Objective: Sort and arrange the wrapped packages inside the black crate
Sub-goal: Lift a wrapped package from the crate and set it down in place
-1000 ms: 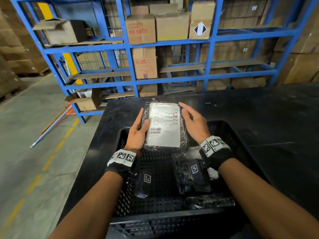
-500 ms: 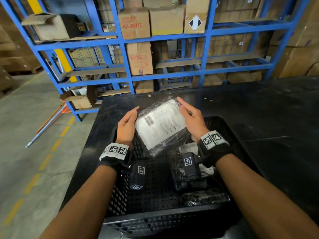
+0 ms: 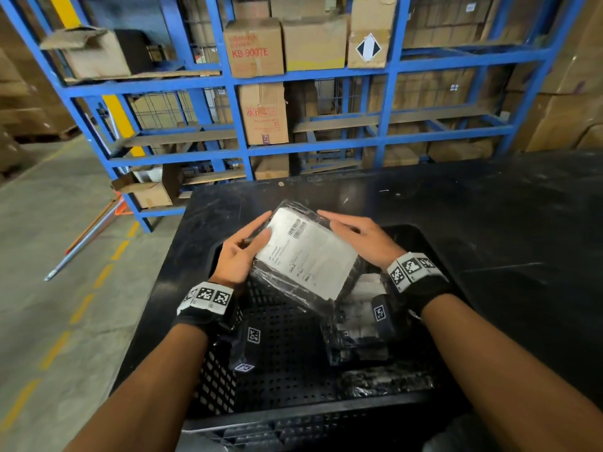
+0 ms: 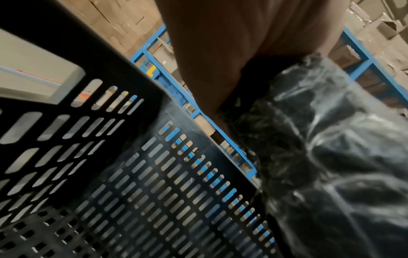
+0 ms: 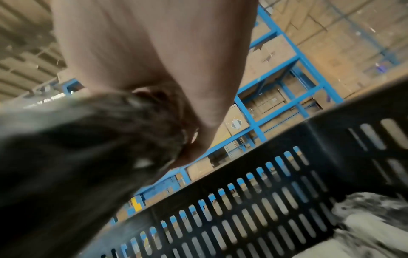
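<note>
A wrapped package (image 3: 306, 256), black under clear plastic with a white label, hangs tilted over the far half of the black crate (image 3: 215, 386). My left hand (image 3: 244, 249) holds its left edge, thumb on the label. My right hand (image 3: 359, 236) presses straight fingers against its far right edge. The left wrist view shows my left hand (image 4: 220, 52) beside the package's crinkled wrap (image 4: 331, 157) and the slotted crate wall (image 4: 132, 192). In the right wrist view my right hand (image 5: 154, 52) lies against the package (image 5: 66, 157).
Two more wrapped packages (image 3: 359, 327) (image 3: 385, 383) lie in the crate's right half; its left floor (image 3: 287, 353) is bare. The crate stands on a black table (image 3: 489, 223). Blue racking (image 3: 326, 76) with cardboard boxes stands behind.
Both hands have turned the package flat between them, so its barcode end went from the near side to the far side. It now sits tilted, slightly lower and to the right.
</note>
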